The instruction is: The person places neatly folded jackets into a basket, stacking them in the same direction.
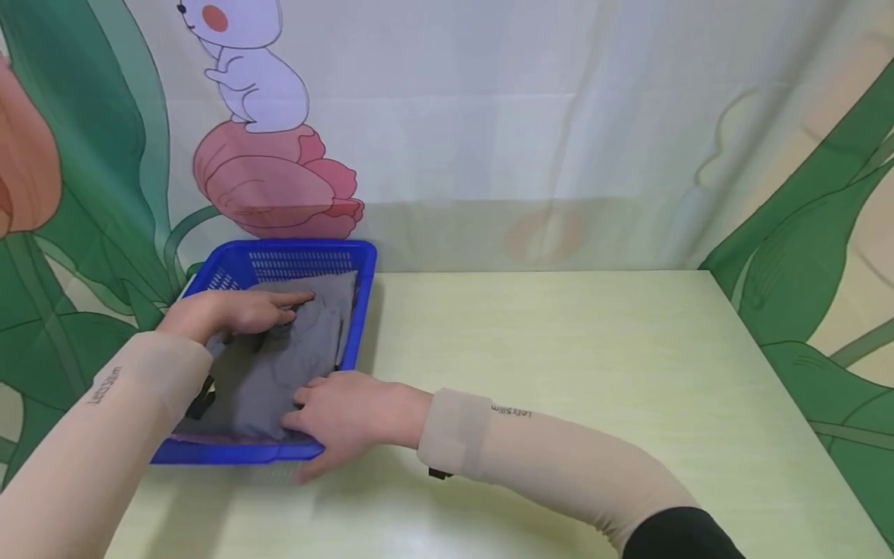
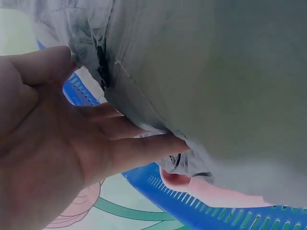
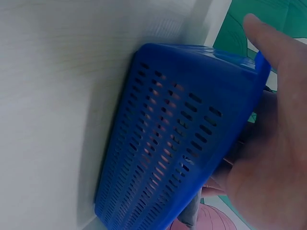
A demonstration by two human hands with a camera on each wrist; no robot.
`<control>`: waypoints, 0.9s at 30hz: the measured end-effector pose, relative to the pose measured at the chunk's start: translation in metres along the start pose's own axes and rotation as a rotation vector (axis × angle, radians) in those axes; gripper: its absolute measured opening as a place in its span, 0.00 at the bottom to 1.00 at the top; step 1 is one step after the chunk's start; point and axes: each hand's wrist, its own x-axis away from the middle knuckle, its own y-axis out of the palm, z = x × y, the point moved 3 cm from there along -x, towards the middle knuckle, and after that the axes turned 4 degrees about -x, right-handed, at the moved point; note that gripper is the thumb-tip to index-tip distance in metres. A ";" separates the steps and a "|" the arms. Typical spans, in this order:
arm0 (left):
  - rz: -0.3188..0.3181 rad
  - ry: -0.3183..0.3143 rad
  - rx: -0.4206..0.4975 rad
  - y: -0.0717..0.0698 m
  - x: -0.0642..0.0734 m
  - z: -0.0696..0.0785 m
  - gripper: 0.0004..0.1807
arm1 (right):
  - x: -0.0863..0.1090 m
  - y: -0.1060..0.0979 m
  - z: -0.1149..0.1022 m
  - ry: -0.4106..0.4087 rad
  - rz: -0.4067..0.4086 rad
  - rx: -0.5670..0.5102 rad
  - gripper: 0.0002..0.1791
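Note:
A blue plastic basket (image 1: 362, 310) with slotted walls stands at the left of the table, holding a folded grey garment (image 1: 314, 341). My left hand (image 1: 240, 312) reaches over the basket's left side and touches the garment, index finger stretched out. In the left wrist view, the fingers (image 2: 144, 148) lie fairly straight along the garment's edge, the thumb apart from them. My right hand (image 1: 349, 411) holds the basket's near right corner. The right wrist view has its thumb (image 3: 266, 36) outside the rim and the other fingers inside, partly hidden.
Pink cloth (image 2: 230, 194) shows beneath the garment in the left wrist view. The pale table (image 1: 559, 373) extends to the right of the basket. A printed curtain (image 1: 475, 116) with a white cartoon animal and plants hangs behind the table.

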 end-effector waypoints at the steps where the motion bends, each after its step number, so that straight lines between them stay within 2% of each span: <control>1: -0.011 -0.014 0.012 0.000 -0.001 -0.001 0.33 | 0.000 0.000 0.000 0.000 -0.003 0.004 0.45; 5: -0.041 -0.057 0.027 0.001 -0.005 -0.004 0.34 | -0.002 0.001 0.000 0.000 -0.009 0.013 0.44; 9: -0.053 -0.068 0.022 0.001 -0.006 -0.006 0.35 | -0.005 0.001 0.000 0.001 -0.026 0.013 0.44; 18: -0.081 -0.071 0.022 0.008 -0.011 0.000 0.37 | -0.012 0.001 0.007 0.045 -0.167 -0.103 0.47; 20: -0.071 -0.068 0.009 0.009 -0.012 0.001 0.37 | -0.014 0.000 0.007 0.057 -0.189 -0.105 0.48; 27: -0.002 -0.046 -0.128 0.011 -0.015 -0.001 0.38 | -0.017 0.002 -0.003 0.077 -0.245 -0.026 0.51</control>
